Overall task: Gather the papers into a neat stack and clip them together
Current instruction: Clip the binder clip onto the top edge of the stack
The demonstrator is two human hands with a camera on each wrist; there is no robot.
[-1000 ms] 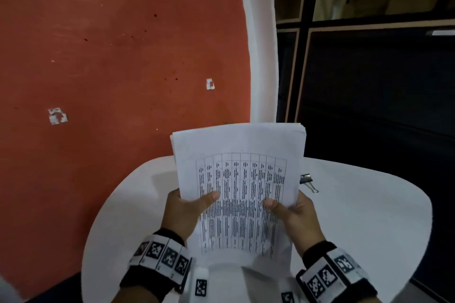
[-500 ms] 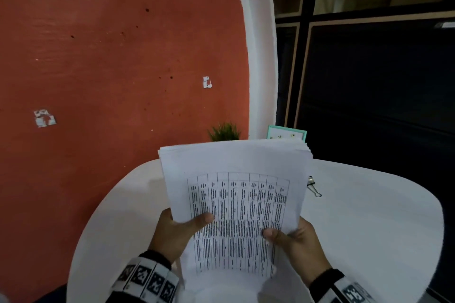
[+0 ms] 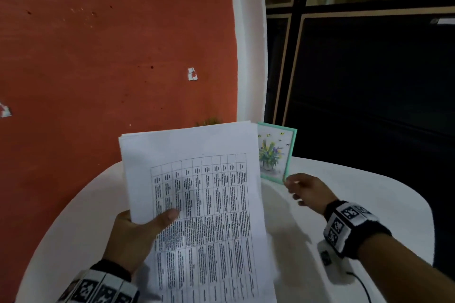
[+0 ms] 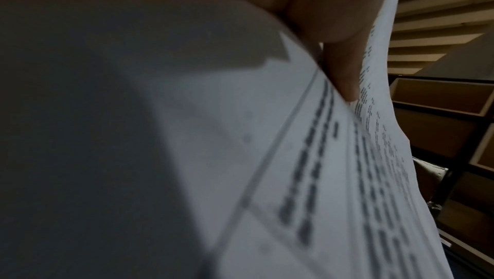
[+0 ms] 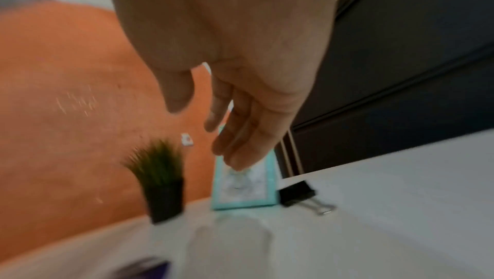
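Observation:
A stack of white papers [image 3: 197, 192] printed with a table stands tilted above the white table [image 3: 357, 204]. My left hand [image 3: 138, 231] holds the stack at its lower left edge, thumb on the front sheet. The left wrist view shows that thumb [image 4: 339, 68] pressed on the papers [image 4: 294, 156]. My right hand [image 3: 305, 189] hovers free over the table, right of the stack, fingers relaxed and holding nothing. In the right wrist view the right hand [image 5: 227, 131] hangs above a black binder clip [image 5: 296, 194] lying on the table [image 5: 401, 199]. The head view hides the clip.
A teal-framed flower picture [image 3: 275, 155] stands at the table's back edge, also the picture [image 5: 243, 188] beside the clip. A small potted plant [image 5: 160, 180] stands left of it. An orange wall [image 3: 98, 56] rises behind; dark shelving [image 3: 369, 69] lies to the right.
My right hand has let go of the papers and moved right and forward over the table. The left hand alone now holds the stack, which has tilted left.

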